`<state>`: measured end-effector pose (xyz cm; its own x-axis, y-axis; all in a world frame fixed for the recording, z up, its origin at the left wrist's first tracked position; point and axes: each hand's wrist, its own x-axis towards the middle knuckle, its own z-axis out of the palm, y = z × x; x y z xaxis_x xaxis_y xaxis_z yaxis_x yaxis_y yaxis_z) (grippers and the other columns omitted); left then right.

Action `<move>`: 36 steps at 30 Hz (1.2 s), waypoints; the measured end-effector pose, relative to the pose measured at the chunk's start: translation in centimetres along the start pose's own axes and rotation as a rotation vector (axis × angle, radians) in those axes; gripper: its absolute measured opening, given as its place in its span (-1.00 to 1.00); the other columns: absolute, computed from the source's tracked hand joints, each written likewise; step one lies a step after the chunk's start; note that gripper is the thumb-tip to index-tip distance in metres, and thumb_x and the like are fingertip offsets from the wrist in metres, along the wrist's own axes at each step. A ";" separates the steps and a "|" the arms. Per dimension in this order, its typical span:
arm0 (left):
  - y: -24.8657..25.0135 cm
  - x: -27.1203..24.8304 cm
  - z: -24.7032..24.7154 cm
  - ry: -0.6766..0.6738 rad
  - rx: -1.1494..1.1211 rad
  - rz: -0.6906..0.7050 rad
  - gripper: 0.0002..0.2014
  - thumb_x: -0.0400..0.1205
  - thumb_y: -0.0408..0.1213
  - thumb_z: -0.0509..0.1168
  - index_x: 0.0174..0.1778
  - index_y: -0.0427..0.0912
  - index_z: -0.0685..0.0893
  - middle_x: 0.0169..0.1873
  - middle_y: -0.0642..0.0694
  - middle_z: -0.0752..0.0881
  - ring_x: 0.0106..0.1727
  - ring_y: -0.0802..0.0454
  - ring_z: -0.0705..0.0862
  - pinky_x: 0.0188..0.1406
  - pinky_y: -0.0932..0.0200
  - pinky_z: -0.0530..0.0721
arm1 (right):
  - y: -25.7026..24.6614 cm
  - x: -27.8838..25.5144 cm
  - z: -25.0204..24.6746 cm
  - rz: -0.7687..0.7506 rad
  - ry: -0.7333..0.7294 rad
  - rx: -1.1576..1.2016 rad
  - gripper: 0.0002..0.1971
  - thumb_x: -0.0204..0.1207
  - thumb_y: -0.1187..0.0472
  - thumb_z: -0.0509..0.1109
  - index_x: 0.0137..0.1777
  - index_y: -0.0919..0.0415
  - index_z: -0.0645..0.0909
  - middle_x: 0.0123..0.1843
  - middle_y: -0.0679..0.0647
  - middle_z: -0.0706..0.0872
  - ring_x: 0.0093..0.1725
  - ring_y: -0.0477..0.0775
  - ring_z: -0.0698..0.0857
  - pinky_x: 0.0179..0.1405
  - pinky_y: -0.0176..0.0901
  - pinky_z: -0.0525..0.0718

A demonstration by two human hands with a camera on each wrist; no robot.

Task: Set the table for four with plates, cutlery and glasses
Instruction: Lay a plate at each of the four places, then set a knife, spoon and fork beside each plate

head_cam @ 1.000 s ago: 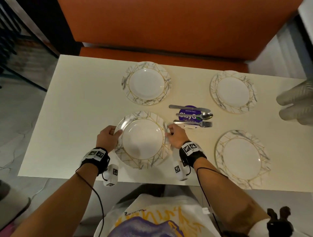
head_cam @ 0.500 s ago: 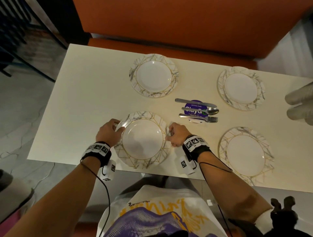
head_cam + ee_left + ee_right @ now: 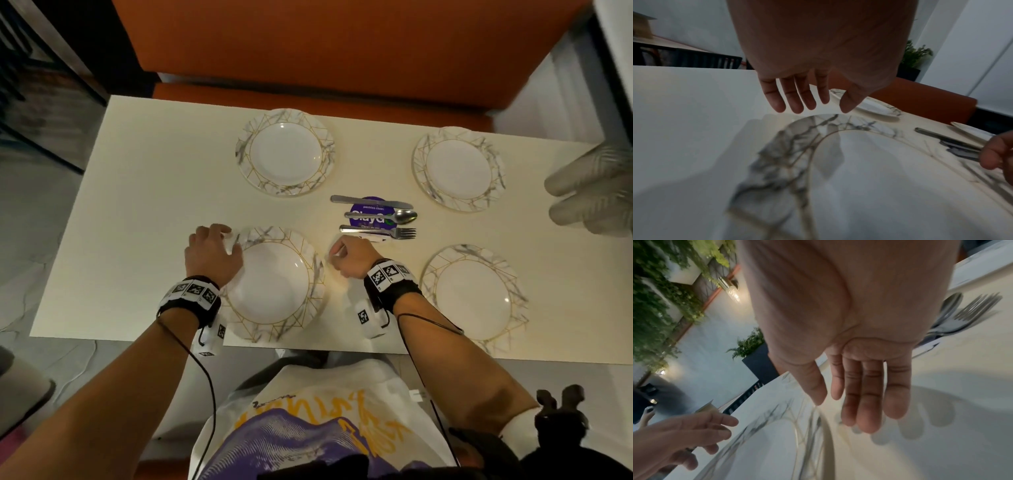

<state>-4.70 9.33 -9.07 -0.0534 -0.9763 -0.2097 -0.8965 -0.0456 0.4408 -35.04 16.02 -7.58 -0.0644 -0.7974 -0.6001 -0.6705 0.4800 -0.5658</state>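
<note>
The near-left plate (image 3: 274,284) is lying flat at the near edge of the cream table (image 3: 137,222), directly in front of the person. The left hand (image 3: 214,255) is hovering over its far-left rim with fingers (image 3: 795,99) straight and spread, holding nothing. The right hand (image 3: 351,257) is sitting just beside the plate's right rim, fingers extended and relaxed, also empty. Beyond it, a knife (image 3: 371,202), a spoon (image 3: 380,216) and a fork (image 3: 378,232) are lying side by side across a purple round coaster (image 3: 371,208). Three more plates are occupying the far-left (image 3: 285,152), far-right (image 3: 459,169) and near-right (image 3: 474,298) places. Stacked glasses (image 3: 589,195) are showing blurred at the right edge.
</note>
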 end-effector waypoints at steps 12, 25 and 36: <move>15.7 4.6 5.1 -0.180 -0.137 0.272 -0.79 0.63 -0.24 0.33 0.16 -0.06 0.75 0.00 0.00 0.77 0.10 -0.13 0.70 0.15 -0.18 0.72 | 6.6 1.3 -11.7 0.039 0.344 0.003 -0.91 0.61 0.21 0.39 0.02 0.17 0.71 0.01 0.05 0.76 -0.05 0.04 0.69 -0.18 -0.33 0.61; 26.7 9.6 12.3 -0.274 0.194 0.419 -0.79 0.67 -0.09 0.44 0.20 0.02 0.79 0.08 -0.07 0.74 0.18 -0.16 0.64 0.23 -0.18 0.60 | 9.1 8.2 -16.6 -0.037 0.237 -0.290 -0.76 0.59 0.13 0.46 0.23 0.05 0.71 0.22 0.06 0.68 0.26 0.13 0.60 0.28 0.06 0.64; 27.5 10.7 12.9 -0.381 0.245 0.495 -0.87 0.56 -0.21 0.49 0.01 -0.03 0.80 -0.06 -0.06 0.77 0.08 -0.16 0.66 0.07 -0.15 0.66 | 8.7 10.2 -16.3 -0.166 0.190 -0.497 -0.84 0.55 0.20 0.51 0.11 0.11 0.74 0.14 0.05 0.67 0.27 0.15 0.57 0.25 0.04 0.64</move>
<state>-35.58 0.38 -10.50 -0.5952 -0.7249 -0.3469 -0.7978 0.4814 0.3630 -53.53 6.08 -9.39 -0.0297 -0.9218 -0.3866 -0.9478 0.1488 -0.2820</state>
